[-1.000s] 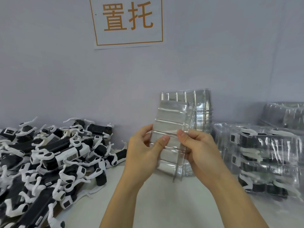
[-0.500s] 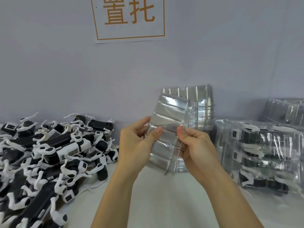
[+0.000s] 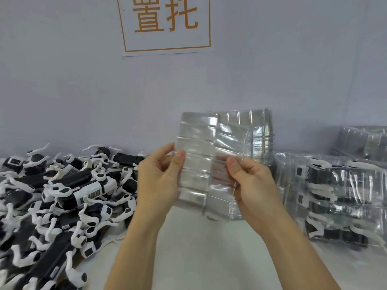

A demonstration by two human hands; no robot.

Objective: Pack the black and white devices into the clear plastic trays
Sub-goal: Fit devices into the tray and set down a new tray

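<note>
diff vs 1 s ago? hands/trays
The left hand and right hand have drawn apart, peeling the nested clear trays: one tray goes left, the other right, where before they were one stack. Both hands keep their pinch. The device pile, leaning tray stack and packed trays stayed put.

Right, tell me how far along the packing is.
Done: filled trays are stacked on the right with devices inside. In hand: the left hand and right hand each grip an empty tray, apparently peeling two apart. Left: a large pile of loose devices on the left, and spare trays against the wall.
</note>
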